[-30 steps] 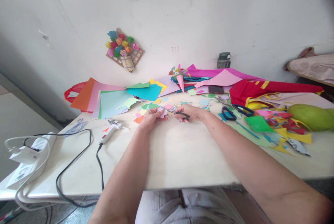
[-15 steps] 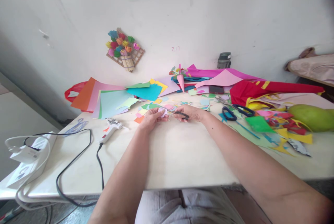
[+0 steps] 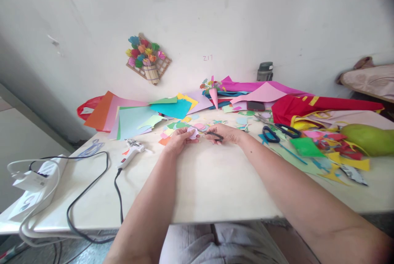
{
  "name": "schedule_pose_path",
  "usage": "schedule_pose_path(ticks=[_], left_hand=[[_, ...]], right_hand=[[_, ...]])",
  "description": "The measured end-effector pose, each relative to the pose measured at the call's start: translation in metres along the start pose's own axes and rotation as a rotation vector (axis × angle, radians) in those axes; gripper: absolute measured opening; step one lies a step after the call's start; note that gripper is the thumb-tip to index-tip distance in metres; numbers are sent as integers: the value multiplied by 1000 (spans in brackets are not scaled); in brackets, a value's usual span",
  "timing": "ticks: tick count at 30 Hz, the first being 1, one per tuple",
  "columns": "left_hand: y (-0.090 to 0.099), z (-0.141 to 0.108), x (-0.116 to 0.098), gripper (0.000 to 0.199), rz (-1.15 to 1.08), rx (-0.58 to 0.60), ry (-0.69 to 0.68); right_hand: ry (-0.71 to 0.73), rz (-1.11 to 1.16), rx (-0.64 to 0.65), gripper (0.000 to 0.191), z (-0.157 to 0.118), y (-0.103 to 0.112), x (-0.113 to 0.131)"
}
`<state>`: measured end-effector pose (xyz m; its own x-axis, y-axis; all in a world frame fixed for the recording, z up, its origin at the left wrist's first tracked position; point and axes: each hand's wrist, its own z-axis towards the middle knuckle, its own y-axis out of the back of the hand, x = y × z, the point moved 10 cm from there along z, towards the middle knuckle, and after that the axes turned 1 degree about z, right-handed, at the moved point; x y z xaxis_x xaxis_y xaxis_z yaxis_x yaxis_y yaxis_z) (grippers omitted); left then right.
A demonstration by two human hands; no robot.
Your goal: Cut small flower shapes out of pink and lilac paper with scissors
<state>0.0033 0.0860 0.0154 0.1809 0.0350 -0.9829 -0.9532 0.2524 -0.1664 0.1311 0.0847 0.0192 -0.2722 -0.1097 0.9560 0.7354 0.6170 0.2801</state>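
My left hand (image 3: 179, 141) is closed, pinching a small piece of pale lilac paper (image 3: 193, 134) between thumb and fingers. In my right hand (image 3: 226, 133) is a small pair of scissors (image 3: 214, 136) with dark handles, my fingers wrapped round them. The scissor blades point left and reach the edge of the lilac paper; whether they are open or closed is too small to tell. Just beyond both hands lie many small cut paper shapes (image 3: 200, 126) in pink, green, yellow and blue.
A glue gun (image 3: 131, 155) with a black cord lies left, near a white power strip (image 3: 33, 190). Coloured sheets (image 3: 135, 120) spread along the back. Larger scissors (image 3: 271, 134), paper scraps (image 3: 334, 145) and a green fruit (image 3: 366, 139) are at right. A paper cone with flowers (image 3: 214, 96) stands at the wall.
The lilac paper has turned slightly in my left hand beside the scissor blades. Otherwise both hands stay in nearly the same place.
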Motion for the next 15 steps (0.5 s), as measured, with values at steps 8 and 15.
schedule_pose_path(ticks=[8,15], left_hand=[[1,-1,-1,40,-6,-21,-4],[-2,0,-1,39,-5,3,-5]], right_hand=[[-28,-6,18,25,-3,-2,0],[-11,-17,7,26,-2,-2,1]])
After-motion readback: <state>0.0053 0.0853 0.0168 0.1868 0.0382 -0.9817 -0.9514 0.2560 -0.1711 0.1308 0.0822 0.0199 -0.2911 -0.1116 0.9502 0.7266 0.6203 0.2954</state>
